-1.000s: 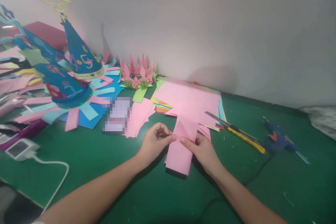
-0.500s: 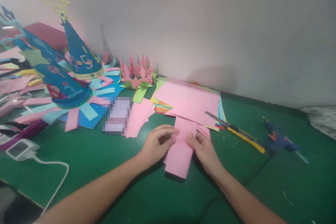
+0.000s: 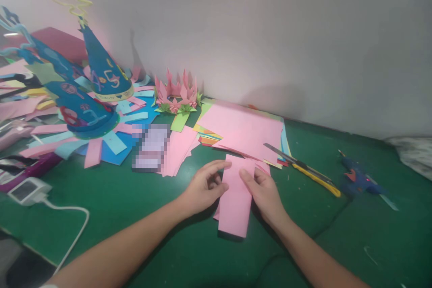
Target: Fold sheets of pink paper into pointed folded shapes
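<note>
A long pink paper strip (image 3: 235,202) lies on the green mat (image 3: 135,198) in front of me. My left hand (image 3: 203,186) rests at its upper left edge, index finger stretched to the top corner and the other fingers curled. My right hand (image 3: 265,193) pinches the strip's upper right part between thumb and fingers. The strip's far end lies flat and touches the edge of a stack of coloured paper sheets (image 3: 246,128) with pink on top.
A yellow utility knife (image 3: 303,168) lies right of the stack, a blue glue gun (image 3: 357,179) further right. Pink strips (image 3: 178,148), a pink paper flower crown (image 3: 176,94), blue cone hats (image 3: 104,74) and a white charger (image 3: 29,190) with cable sit left. A wall stands behind.
The folded corner at the strip's far end has been laid flat. The strip has shifted slightly right and toward me, and both hands moved up to its top end.
</note>
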The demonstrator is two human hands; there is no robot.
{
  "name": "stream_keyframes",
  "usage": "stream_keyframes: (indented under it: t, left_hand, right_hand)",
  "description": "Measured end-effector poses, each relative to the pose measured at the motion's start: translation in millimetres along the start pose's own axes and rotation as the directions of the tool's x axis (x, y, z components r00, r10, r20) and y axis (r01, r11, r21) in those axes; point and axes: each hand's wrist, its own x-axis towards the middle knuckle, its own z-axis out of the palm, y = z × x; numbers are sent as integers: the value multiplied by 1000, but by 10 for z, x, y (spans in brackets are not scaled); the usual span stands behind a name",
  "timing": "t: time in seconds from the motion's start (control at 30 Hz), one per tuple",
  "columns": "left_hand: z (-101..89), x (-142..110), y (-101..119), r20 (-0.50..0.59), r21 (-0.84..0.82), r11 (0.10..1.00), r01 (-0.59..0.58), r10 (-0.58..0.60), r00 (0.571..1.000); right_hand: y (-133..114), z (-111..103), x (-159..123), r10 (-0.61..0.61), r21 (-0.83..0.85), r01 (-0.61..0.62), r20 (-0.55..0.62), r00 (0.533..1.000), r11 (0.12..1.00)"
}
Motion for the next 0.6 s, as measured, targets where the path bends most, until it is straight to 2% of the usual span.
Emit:
stream_keyframes:
  t: [0.6]
  left_hand:
    - [8,2,2,-8,-12,1000,0,0,1000]
  right_hand:
    - [6,-19,13,-37,-111,37,-4,999,993]
